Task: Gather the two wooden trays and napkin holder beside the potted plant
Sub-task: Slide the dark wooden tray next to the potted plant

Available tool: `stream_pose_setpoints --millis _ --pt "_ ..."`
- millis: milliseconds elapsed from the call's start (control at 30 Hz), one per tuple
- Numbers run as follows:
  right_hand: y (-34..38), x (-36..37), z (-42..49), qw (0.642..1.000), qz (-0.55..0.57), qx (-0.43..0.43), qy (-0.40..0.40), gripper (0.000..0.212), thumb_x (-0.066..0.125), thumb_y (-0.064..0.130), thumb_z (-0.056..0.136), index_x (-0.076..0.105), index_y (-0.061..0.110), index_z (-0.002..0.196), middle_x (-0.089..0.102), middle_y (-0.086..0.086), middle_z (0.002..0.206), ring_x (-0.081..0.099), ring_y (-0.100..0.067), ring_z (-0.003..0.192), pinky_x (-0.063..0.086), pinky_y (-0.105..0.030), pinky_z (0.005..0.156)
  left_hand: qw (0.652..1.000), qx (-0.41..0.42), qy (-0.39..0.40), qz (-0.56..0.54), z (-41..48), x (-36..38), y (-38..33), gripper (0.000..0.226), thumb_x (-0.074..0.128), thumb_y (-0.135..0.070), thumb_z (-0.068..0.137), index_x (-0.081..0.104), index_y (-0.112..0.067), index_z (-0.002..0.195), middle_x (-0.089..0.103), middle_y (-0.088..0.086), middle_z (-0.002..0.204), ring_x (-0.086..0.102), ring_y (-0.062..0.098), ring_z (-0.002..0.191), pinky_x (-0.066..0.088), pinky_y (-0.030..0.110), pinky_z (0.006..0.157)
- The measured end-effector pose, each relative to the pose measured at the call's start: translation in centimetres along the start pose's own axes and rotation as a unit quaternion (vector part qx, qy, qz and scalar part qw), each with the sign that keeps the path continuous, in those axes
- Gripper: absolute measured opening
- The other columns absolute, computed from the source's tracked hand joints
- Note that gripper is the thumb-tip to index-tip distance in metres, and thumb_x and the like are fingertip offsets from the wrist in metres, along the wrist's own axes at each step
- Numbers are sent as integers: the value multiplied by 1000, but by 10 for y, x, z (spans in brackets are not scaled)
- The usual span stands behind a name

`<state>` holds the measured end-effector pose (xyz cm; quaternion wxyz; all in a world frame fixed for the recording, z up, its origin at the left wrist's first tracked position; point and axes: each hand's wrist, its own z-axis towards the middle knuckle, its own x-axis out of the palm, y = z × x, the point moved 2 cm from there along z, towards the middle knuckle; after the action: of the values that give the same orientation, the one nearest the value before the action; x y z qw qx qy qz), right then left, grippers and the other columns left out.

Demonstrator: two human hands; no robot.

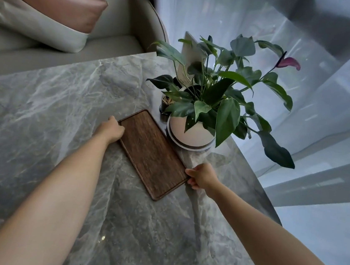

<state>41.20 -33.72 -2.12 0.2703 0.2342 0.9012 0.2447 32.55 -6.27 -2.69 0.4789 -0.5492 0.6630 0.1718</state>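
A dark wooden tray [153,155] lies flat on the grey marble table [52,107], its long side close to the potted plant [215,97] in a white round pot. My left hand [111,130] grips the tray's far left corner. At the near right corner, my right hand [203,176] holds the tray's edge with fingers curled under it. Only one tray shows. Behind the leaves stands a pale upright holder with a card [191,55], and a small dark cup [165,105] sits beside the pot.
A grey sofa [117,17] with a brown and grey cushion [47,2] stands beyond the table's far edge. Sheer white curtains [308,60] hang to the right. The table's curved right edge [257,185] runs close to my right hand.
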Motion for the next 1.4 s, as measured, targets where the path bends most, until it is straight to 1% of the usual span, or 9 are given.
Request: stream_pose_setpoints --millis 333,567,633,733,833,900,1033,1167,1400 --pt "-2 -4 12 1000 -26 4 8 36 59 14 89 52 3 56 56 -4 42 51 -5 25 45 -15 31 1000 12 -5 12 10 4 -18 51 42 -13 90 30 4 137 41 32 139 43 44 126 38 42 103" --pt "-3 -6 15 999 -41 -13 22 33 59 13 89 51 3 58 54 1 30 51 -5 24 45 -16 30 999 31 -2 -21 4 9 -22 51 43 -12 89 32 3 136 41 31 140 42 42 128 37 40 103" --pt "-2 -6 14 998 -55 -23 23 34 59 14 89 51 4 58 57 -3 38 52 -6 27 46 -17 31 999 37 -5 -24 -1 11 -20 55 42 -11 89 27 1 140 39 31 142 41 42 129 37 40 104" --pt "-1 -6 11 993 -106 -50 11 30 59 18 89 55 4 63 62 -12 61 56 -15 45 55 -26 49 999 41 -12 -10 -10 12 -16 64 40 -14 90 13 -5 147 32 28 147 34 41 134 32 42 109" --pt "3 -7 0 977 -184 -96 -58 28 58 25 88 56 2 103 63 -15 96 59 -25 81 51 -39 73 997 60 -41 17 -24 8 -10 61 38 -20 93 14 -8 148 27 25 149 30 40 136 29 45 110" --pt "6 -6 -9 958 -232 -134 -101 35 53 31 90 46 6 114 60 -12 113 58 -29 98 47 -38 73 991 85 -81 70 -37 3 -2 59 39 -26 95 17 -8 147 29 23 147 30 38 135 30 46 108" --pt "20 7 -25 914 -315 -213 -139 38 44 33 92 36 9 120 54 -16 124 56 -36 106 45 -41 70 963 125 -156 184 -64 -5 20 61 35 -33 97 14 -7 148 25 15 153 25 30 139 25 45 111" --pt "37 35 -44 873 -371 -280 -148 62 37 38 94 14 10 144 27 -14 148 30 -35 134 38 -47 101 952 141 -160 219 -86 -11 46 62 27 -36 98 1 -12 150 0 5 161 1 20 148 8 44 119" --pt "66 108 -87 821 -436 -335 -153 76 30 48 93 -13 13 146 -7 -12 158 3 -30 145 15 -43 116 952 143 -177 203 -125 -28 111 62 24 -38 99 -3 -16 149 -7 3 160 -6 17 148 0 45 119"
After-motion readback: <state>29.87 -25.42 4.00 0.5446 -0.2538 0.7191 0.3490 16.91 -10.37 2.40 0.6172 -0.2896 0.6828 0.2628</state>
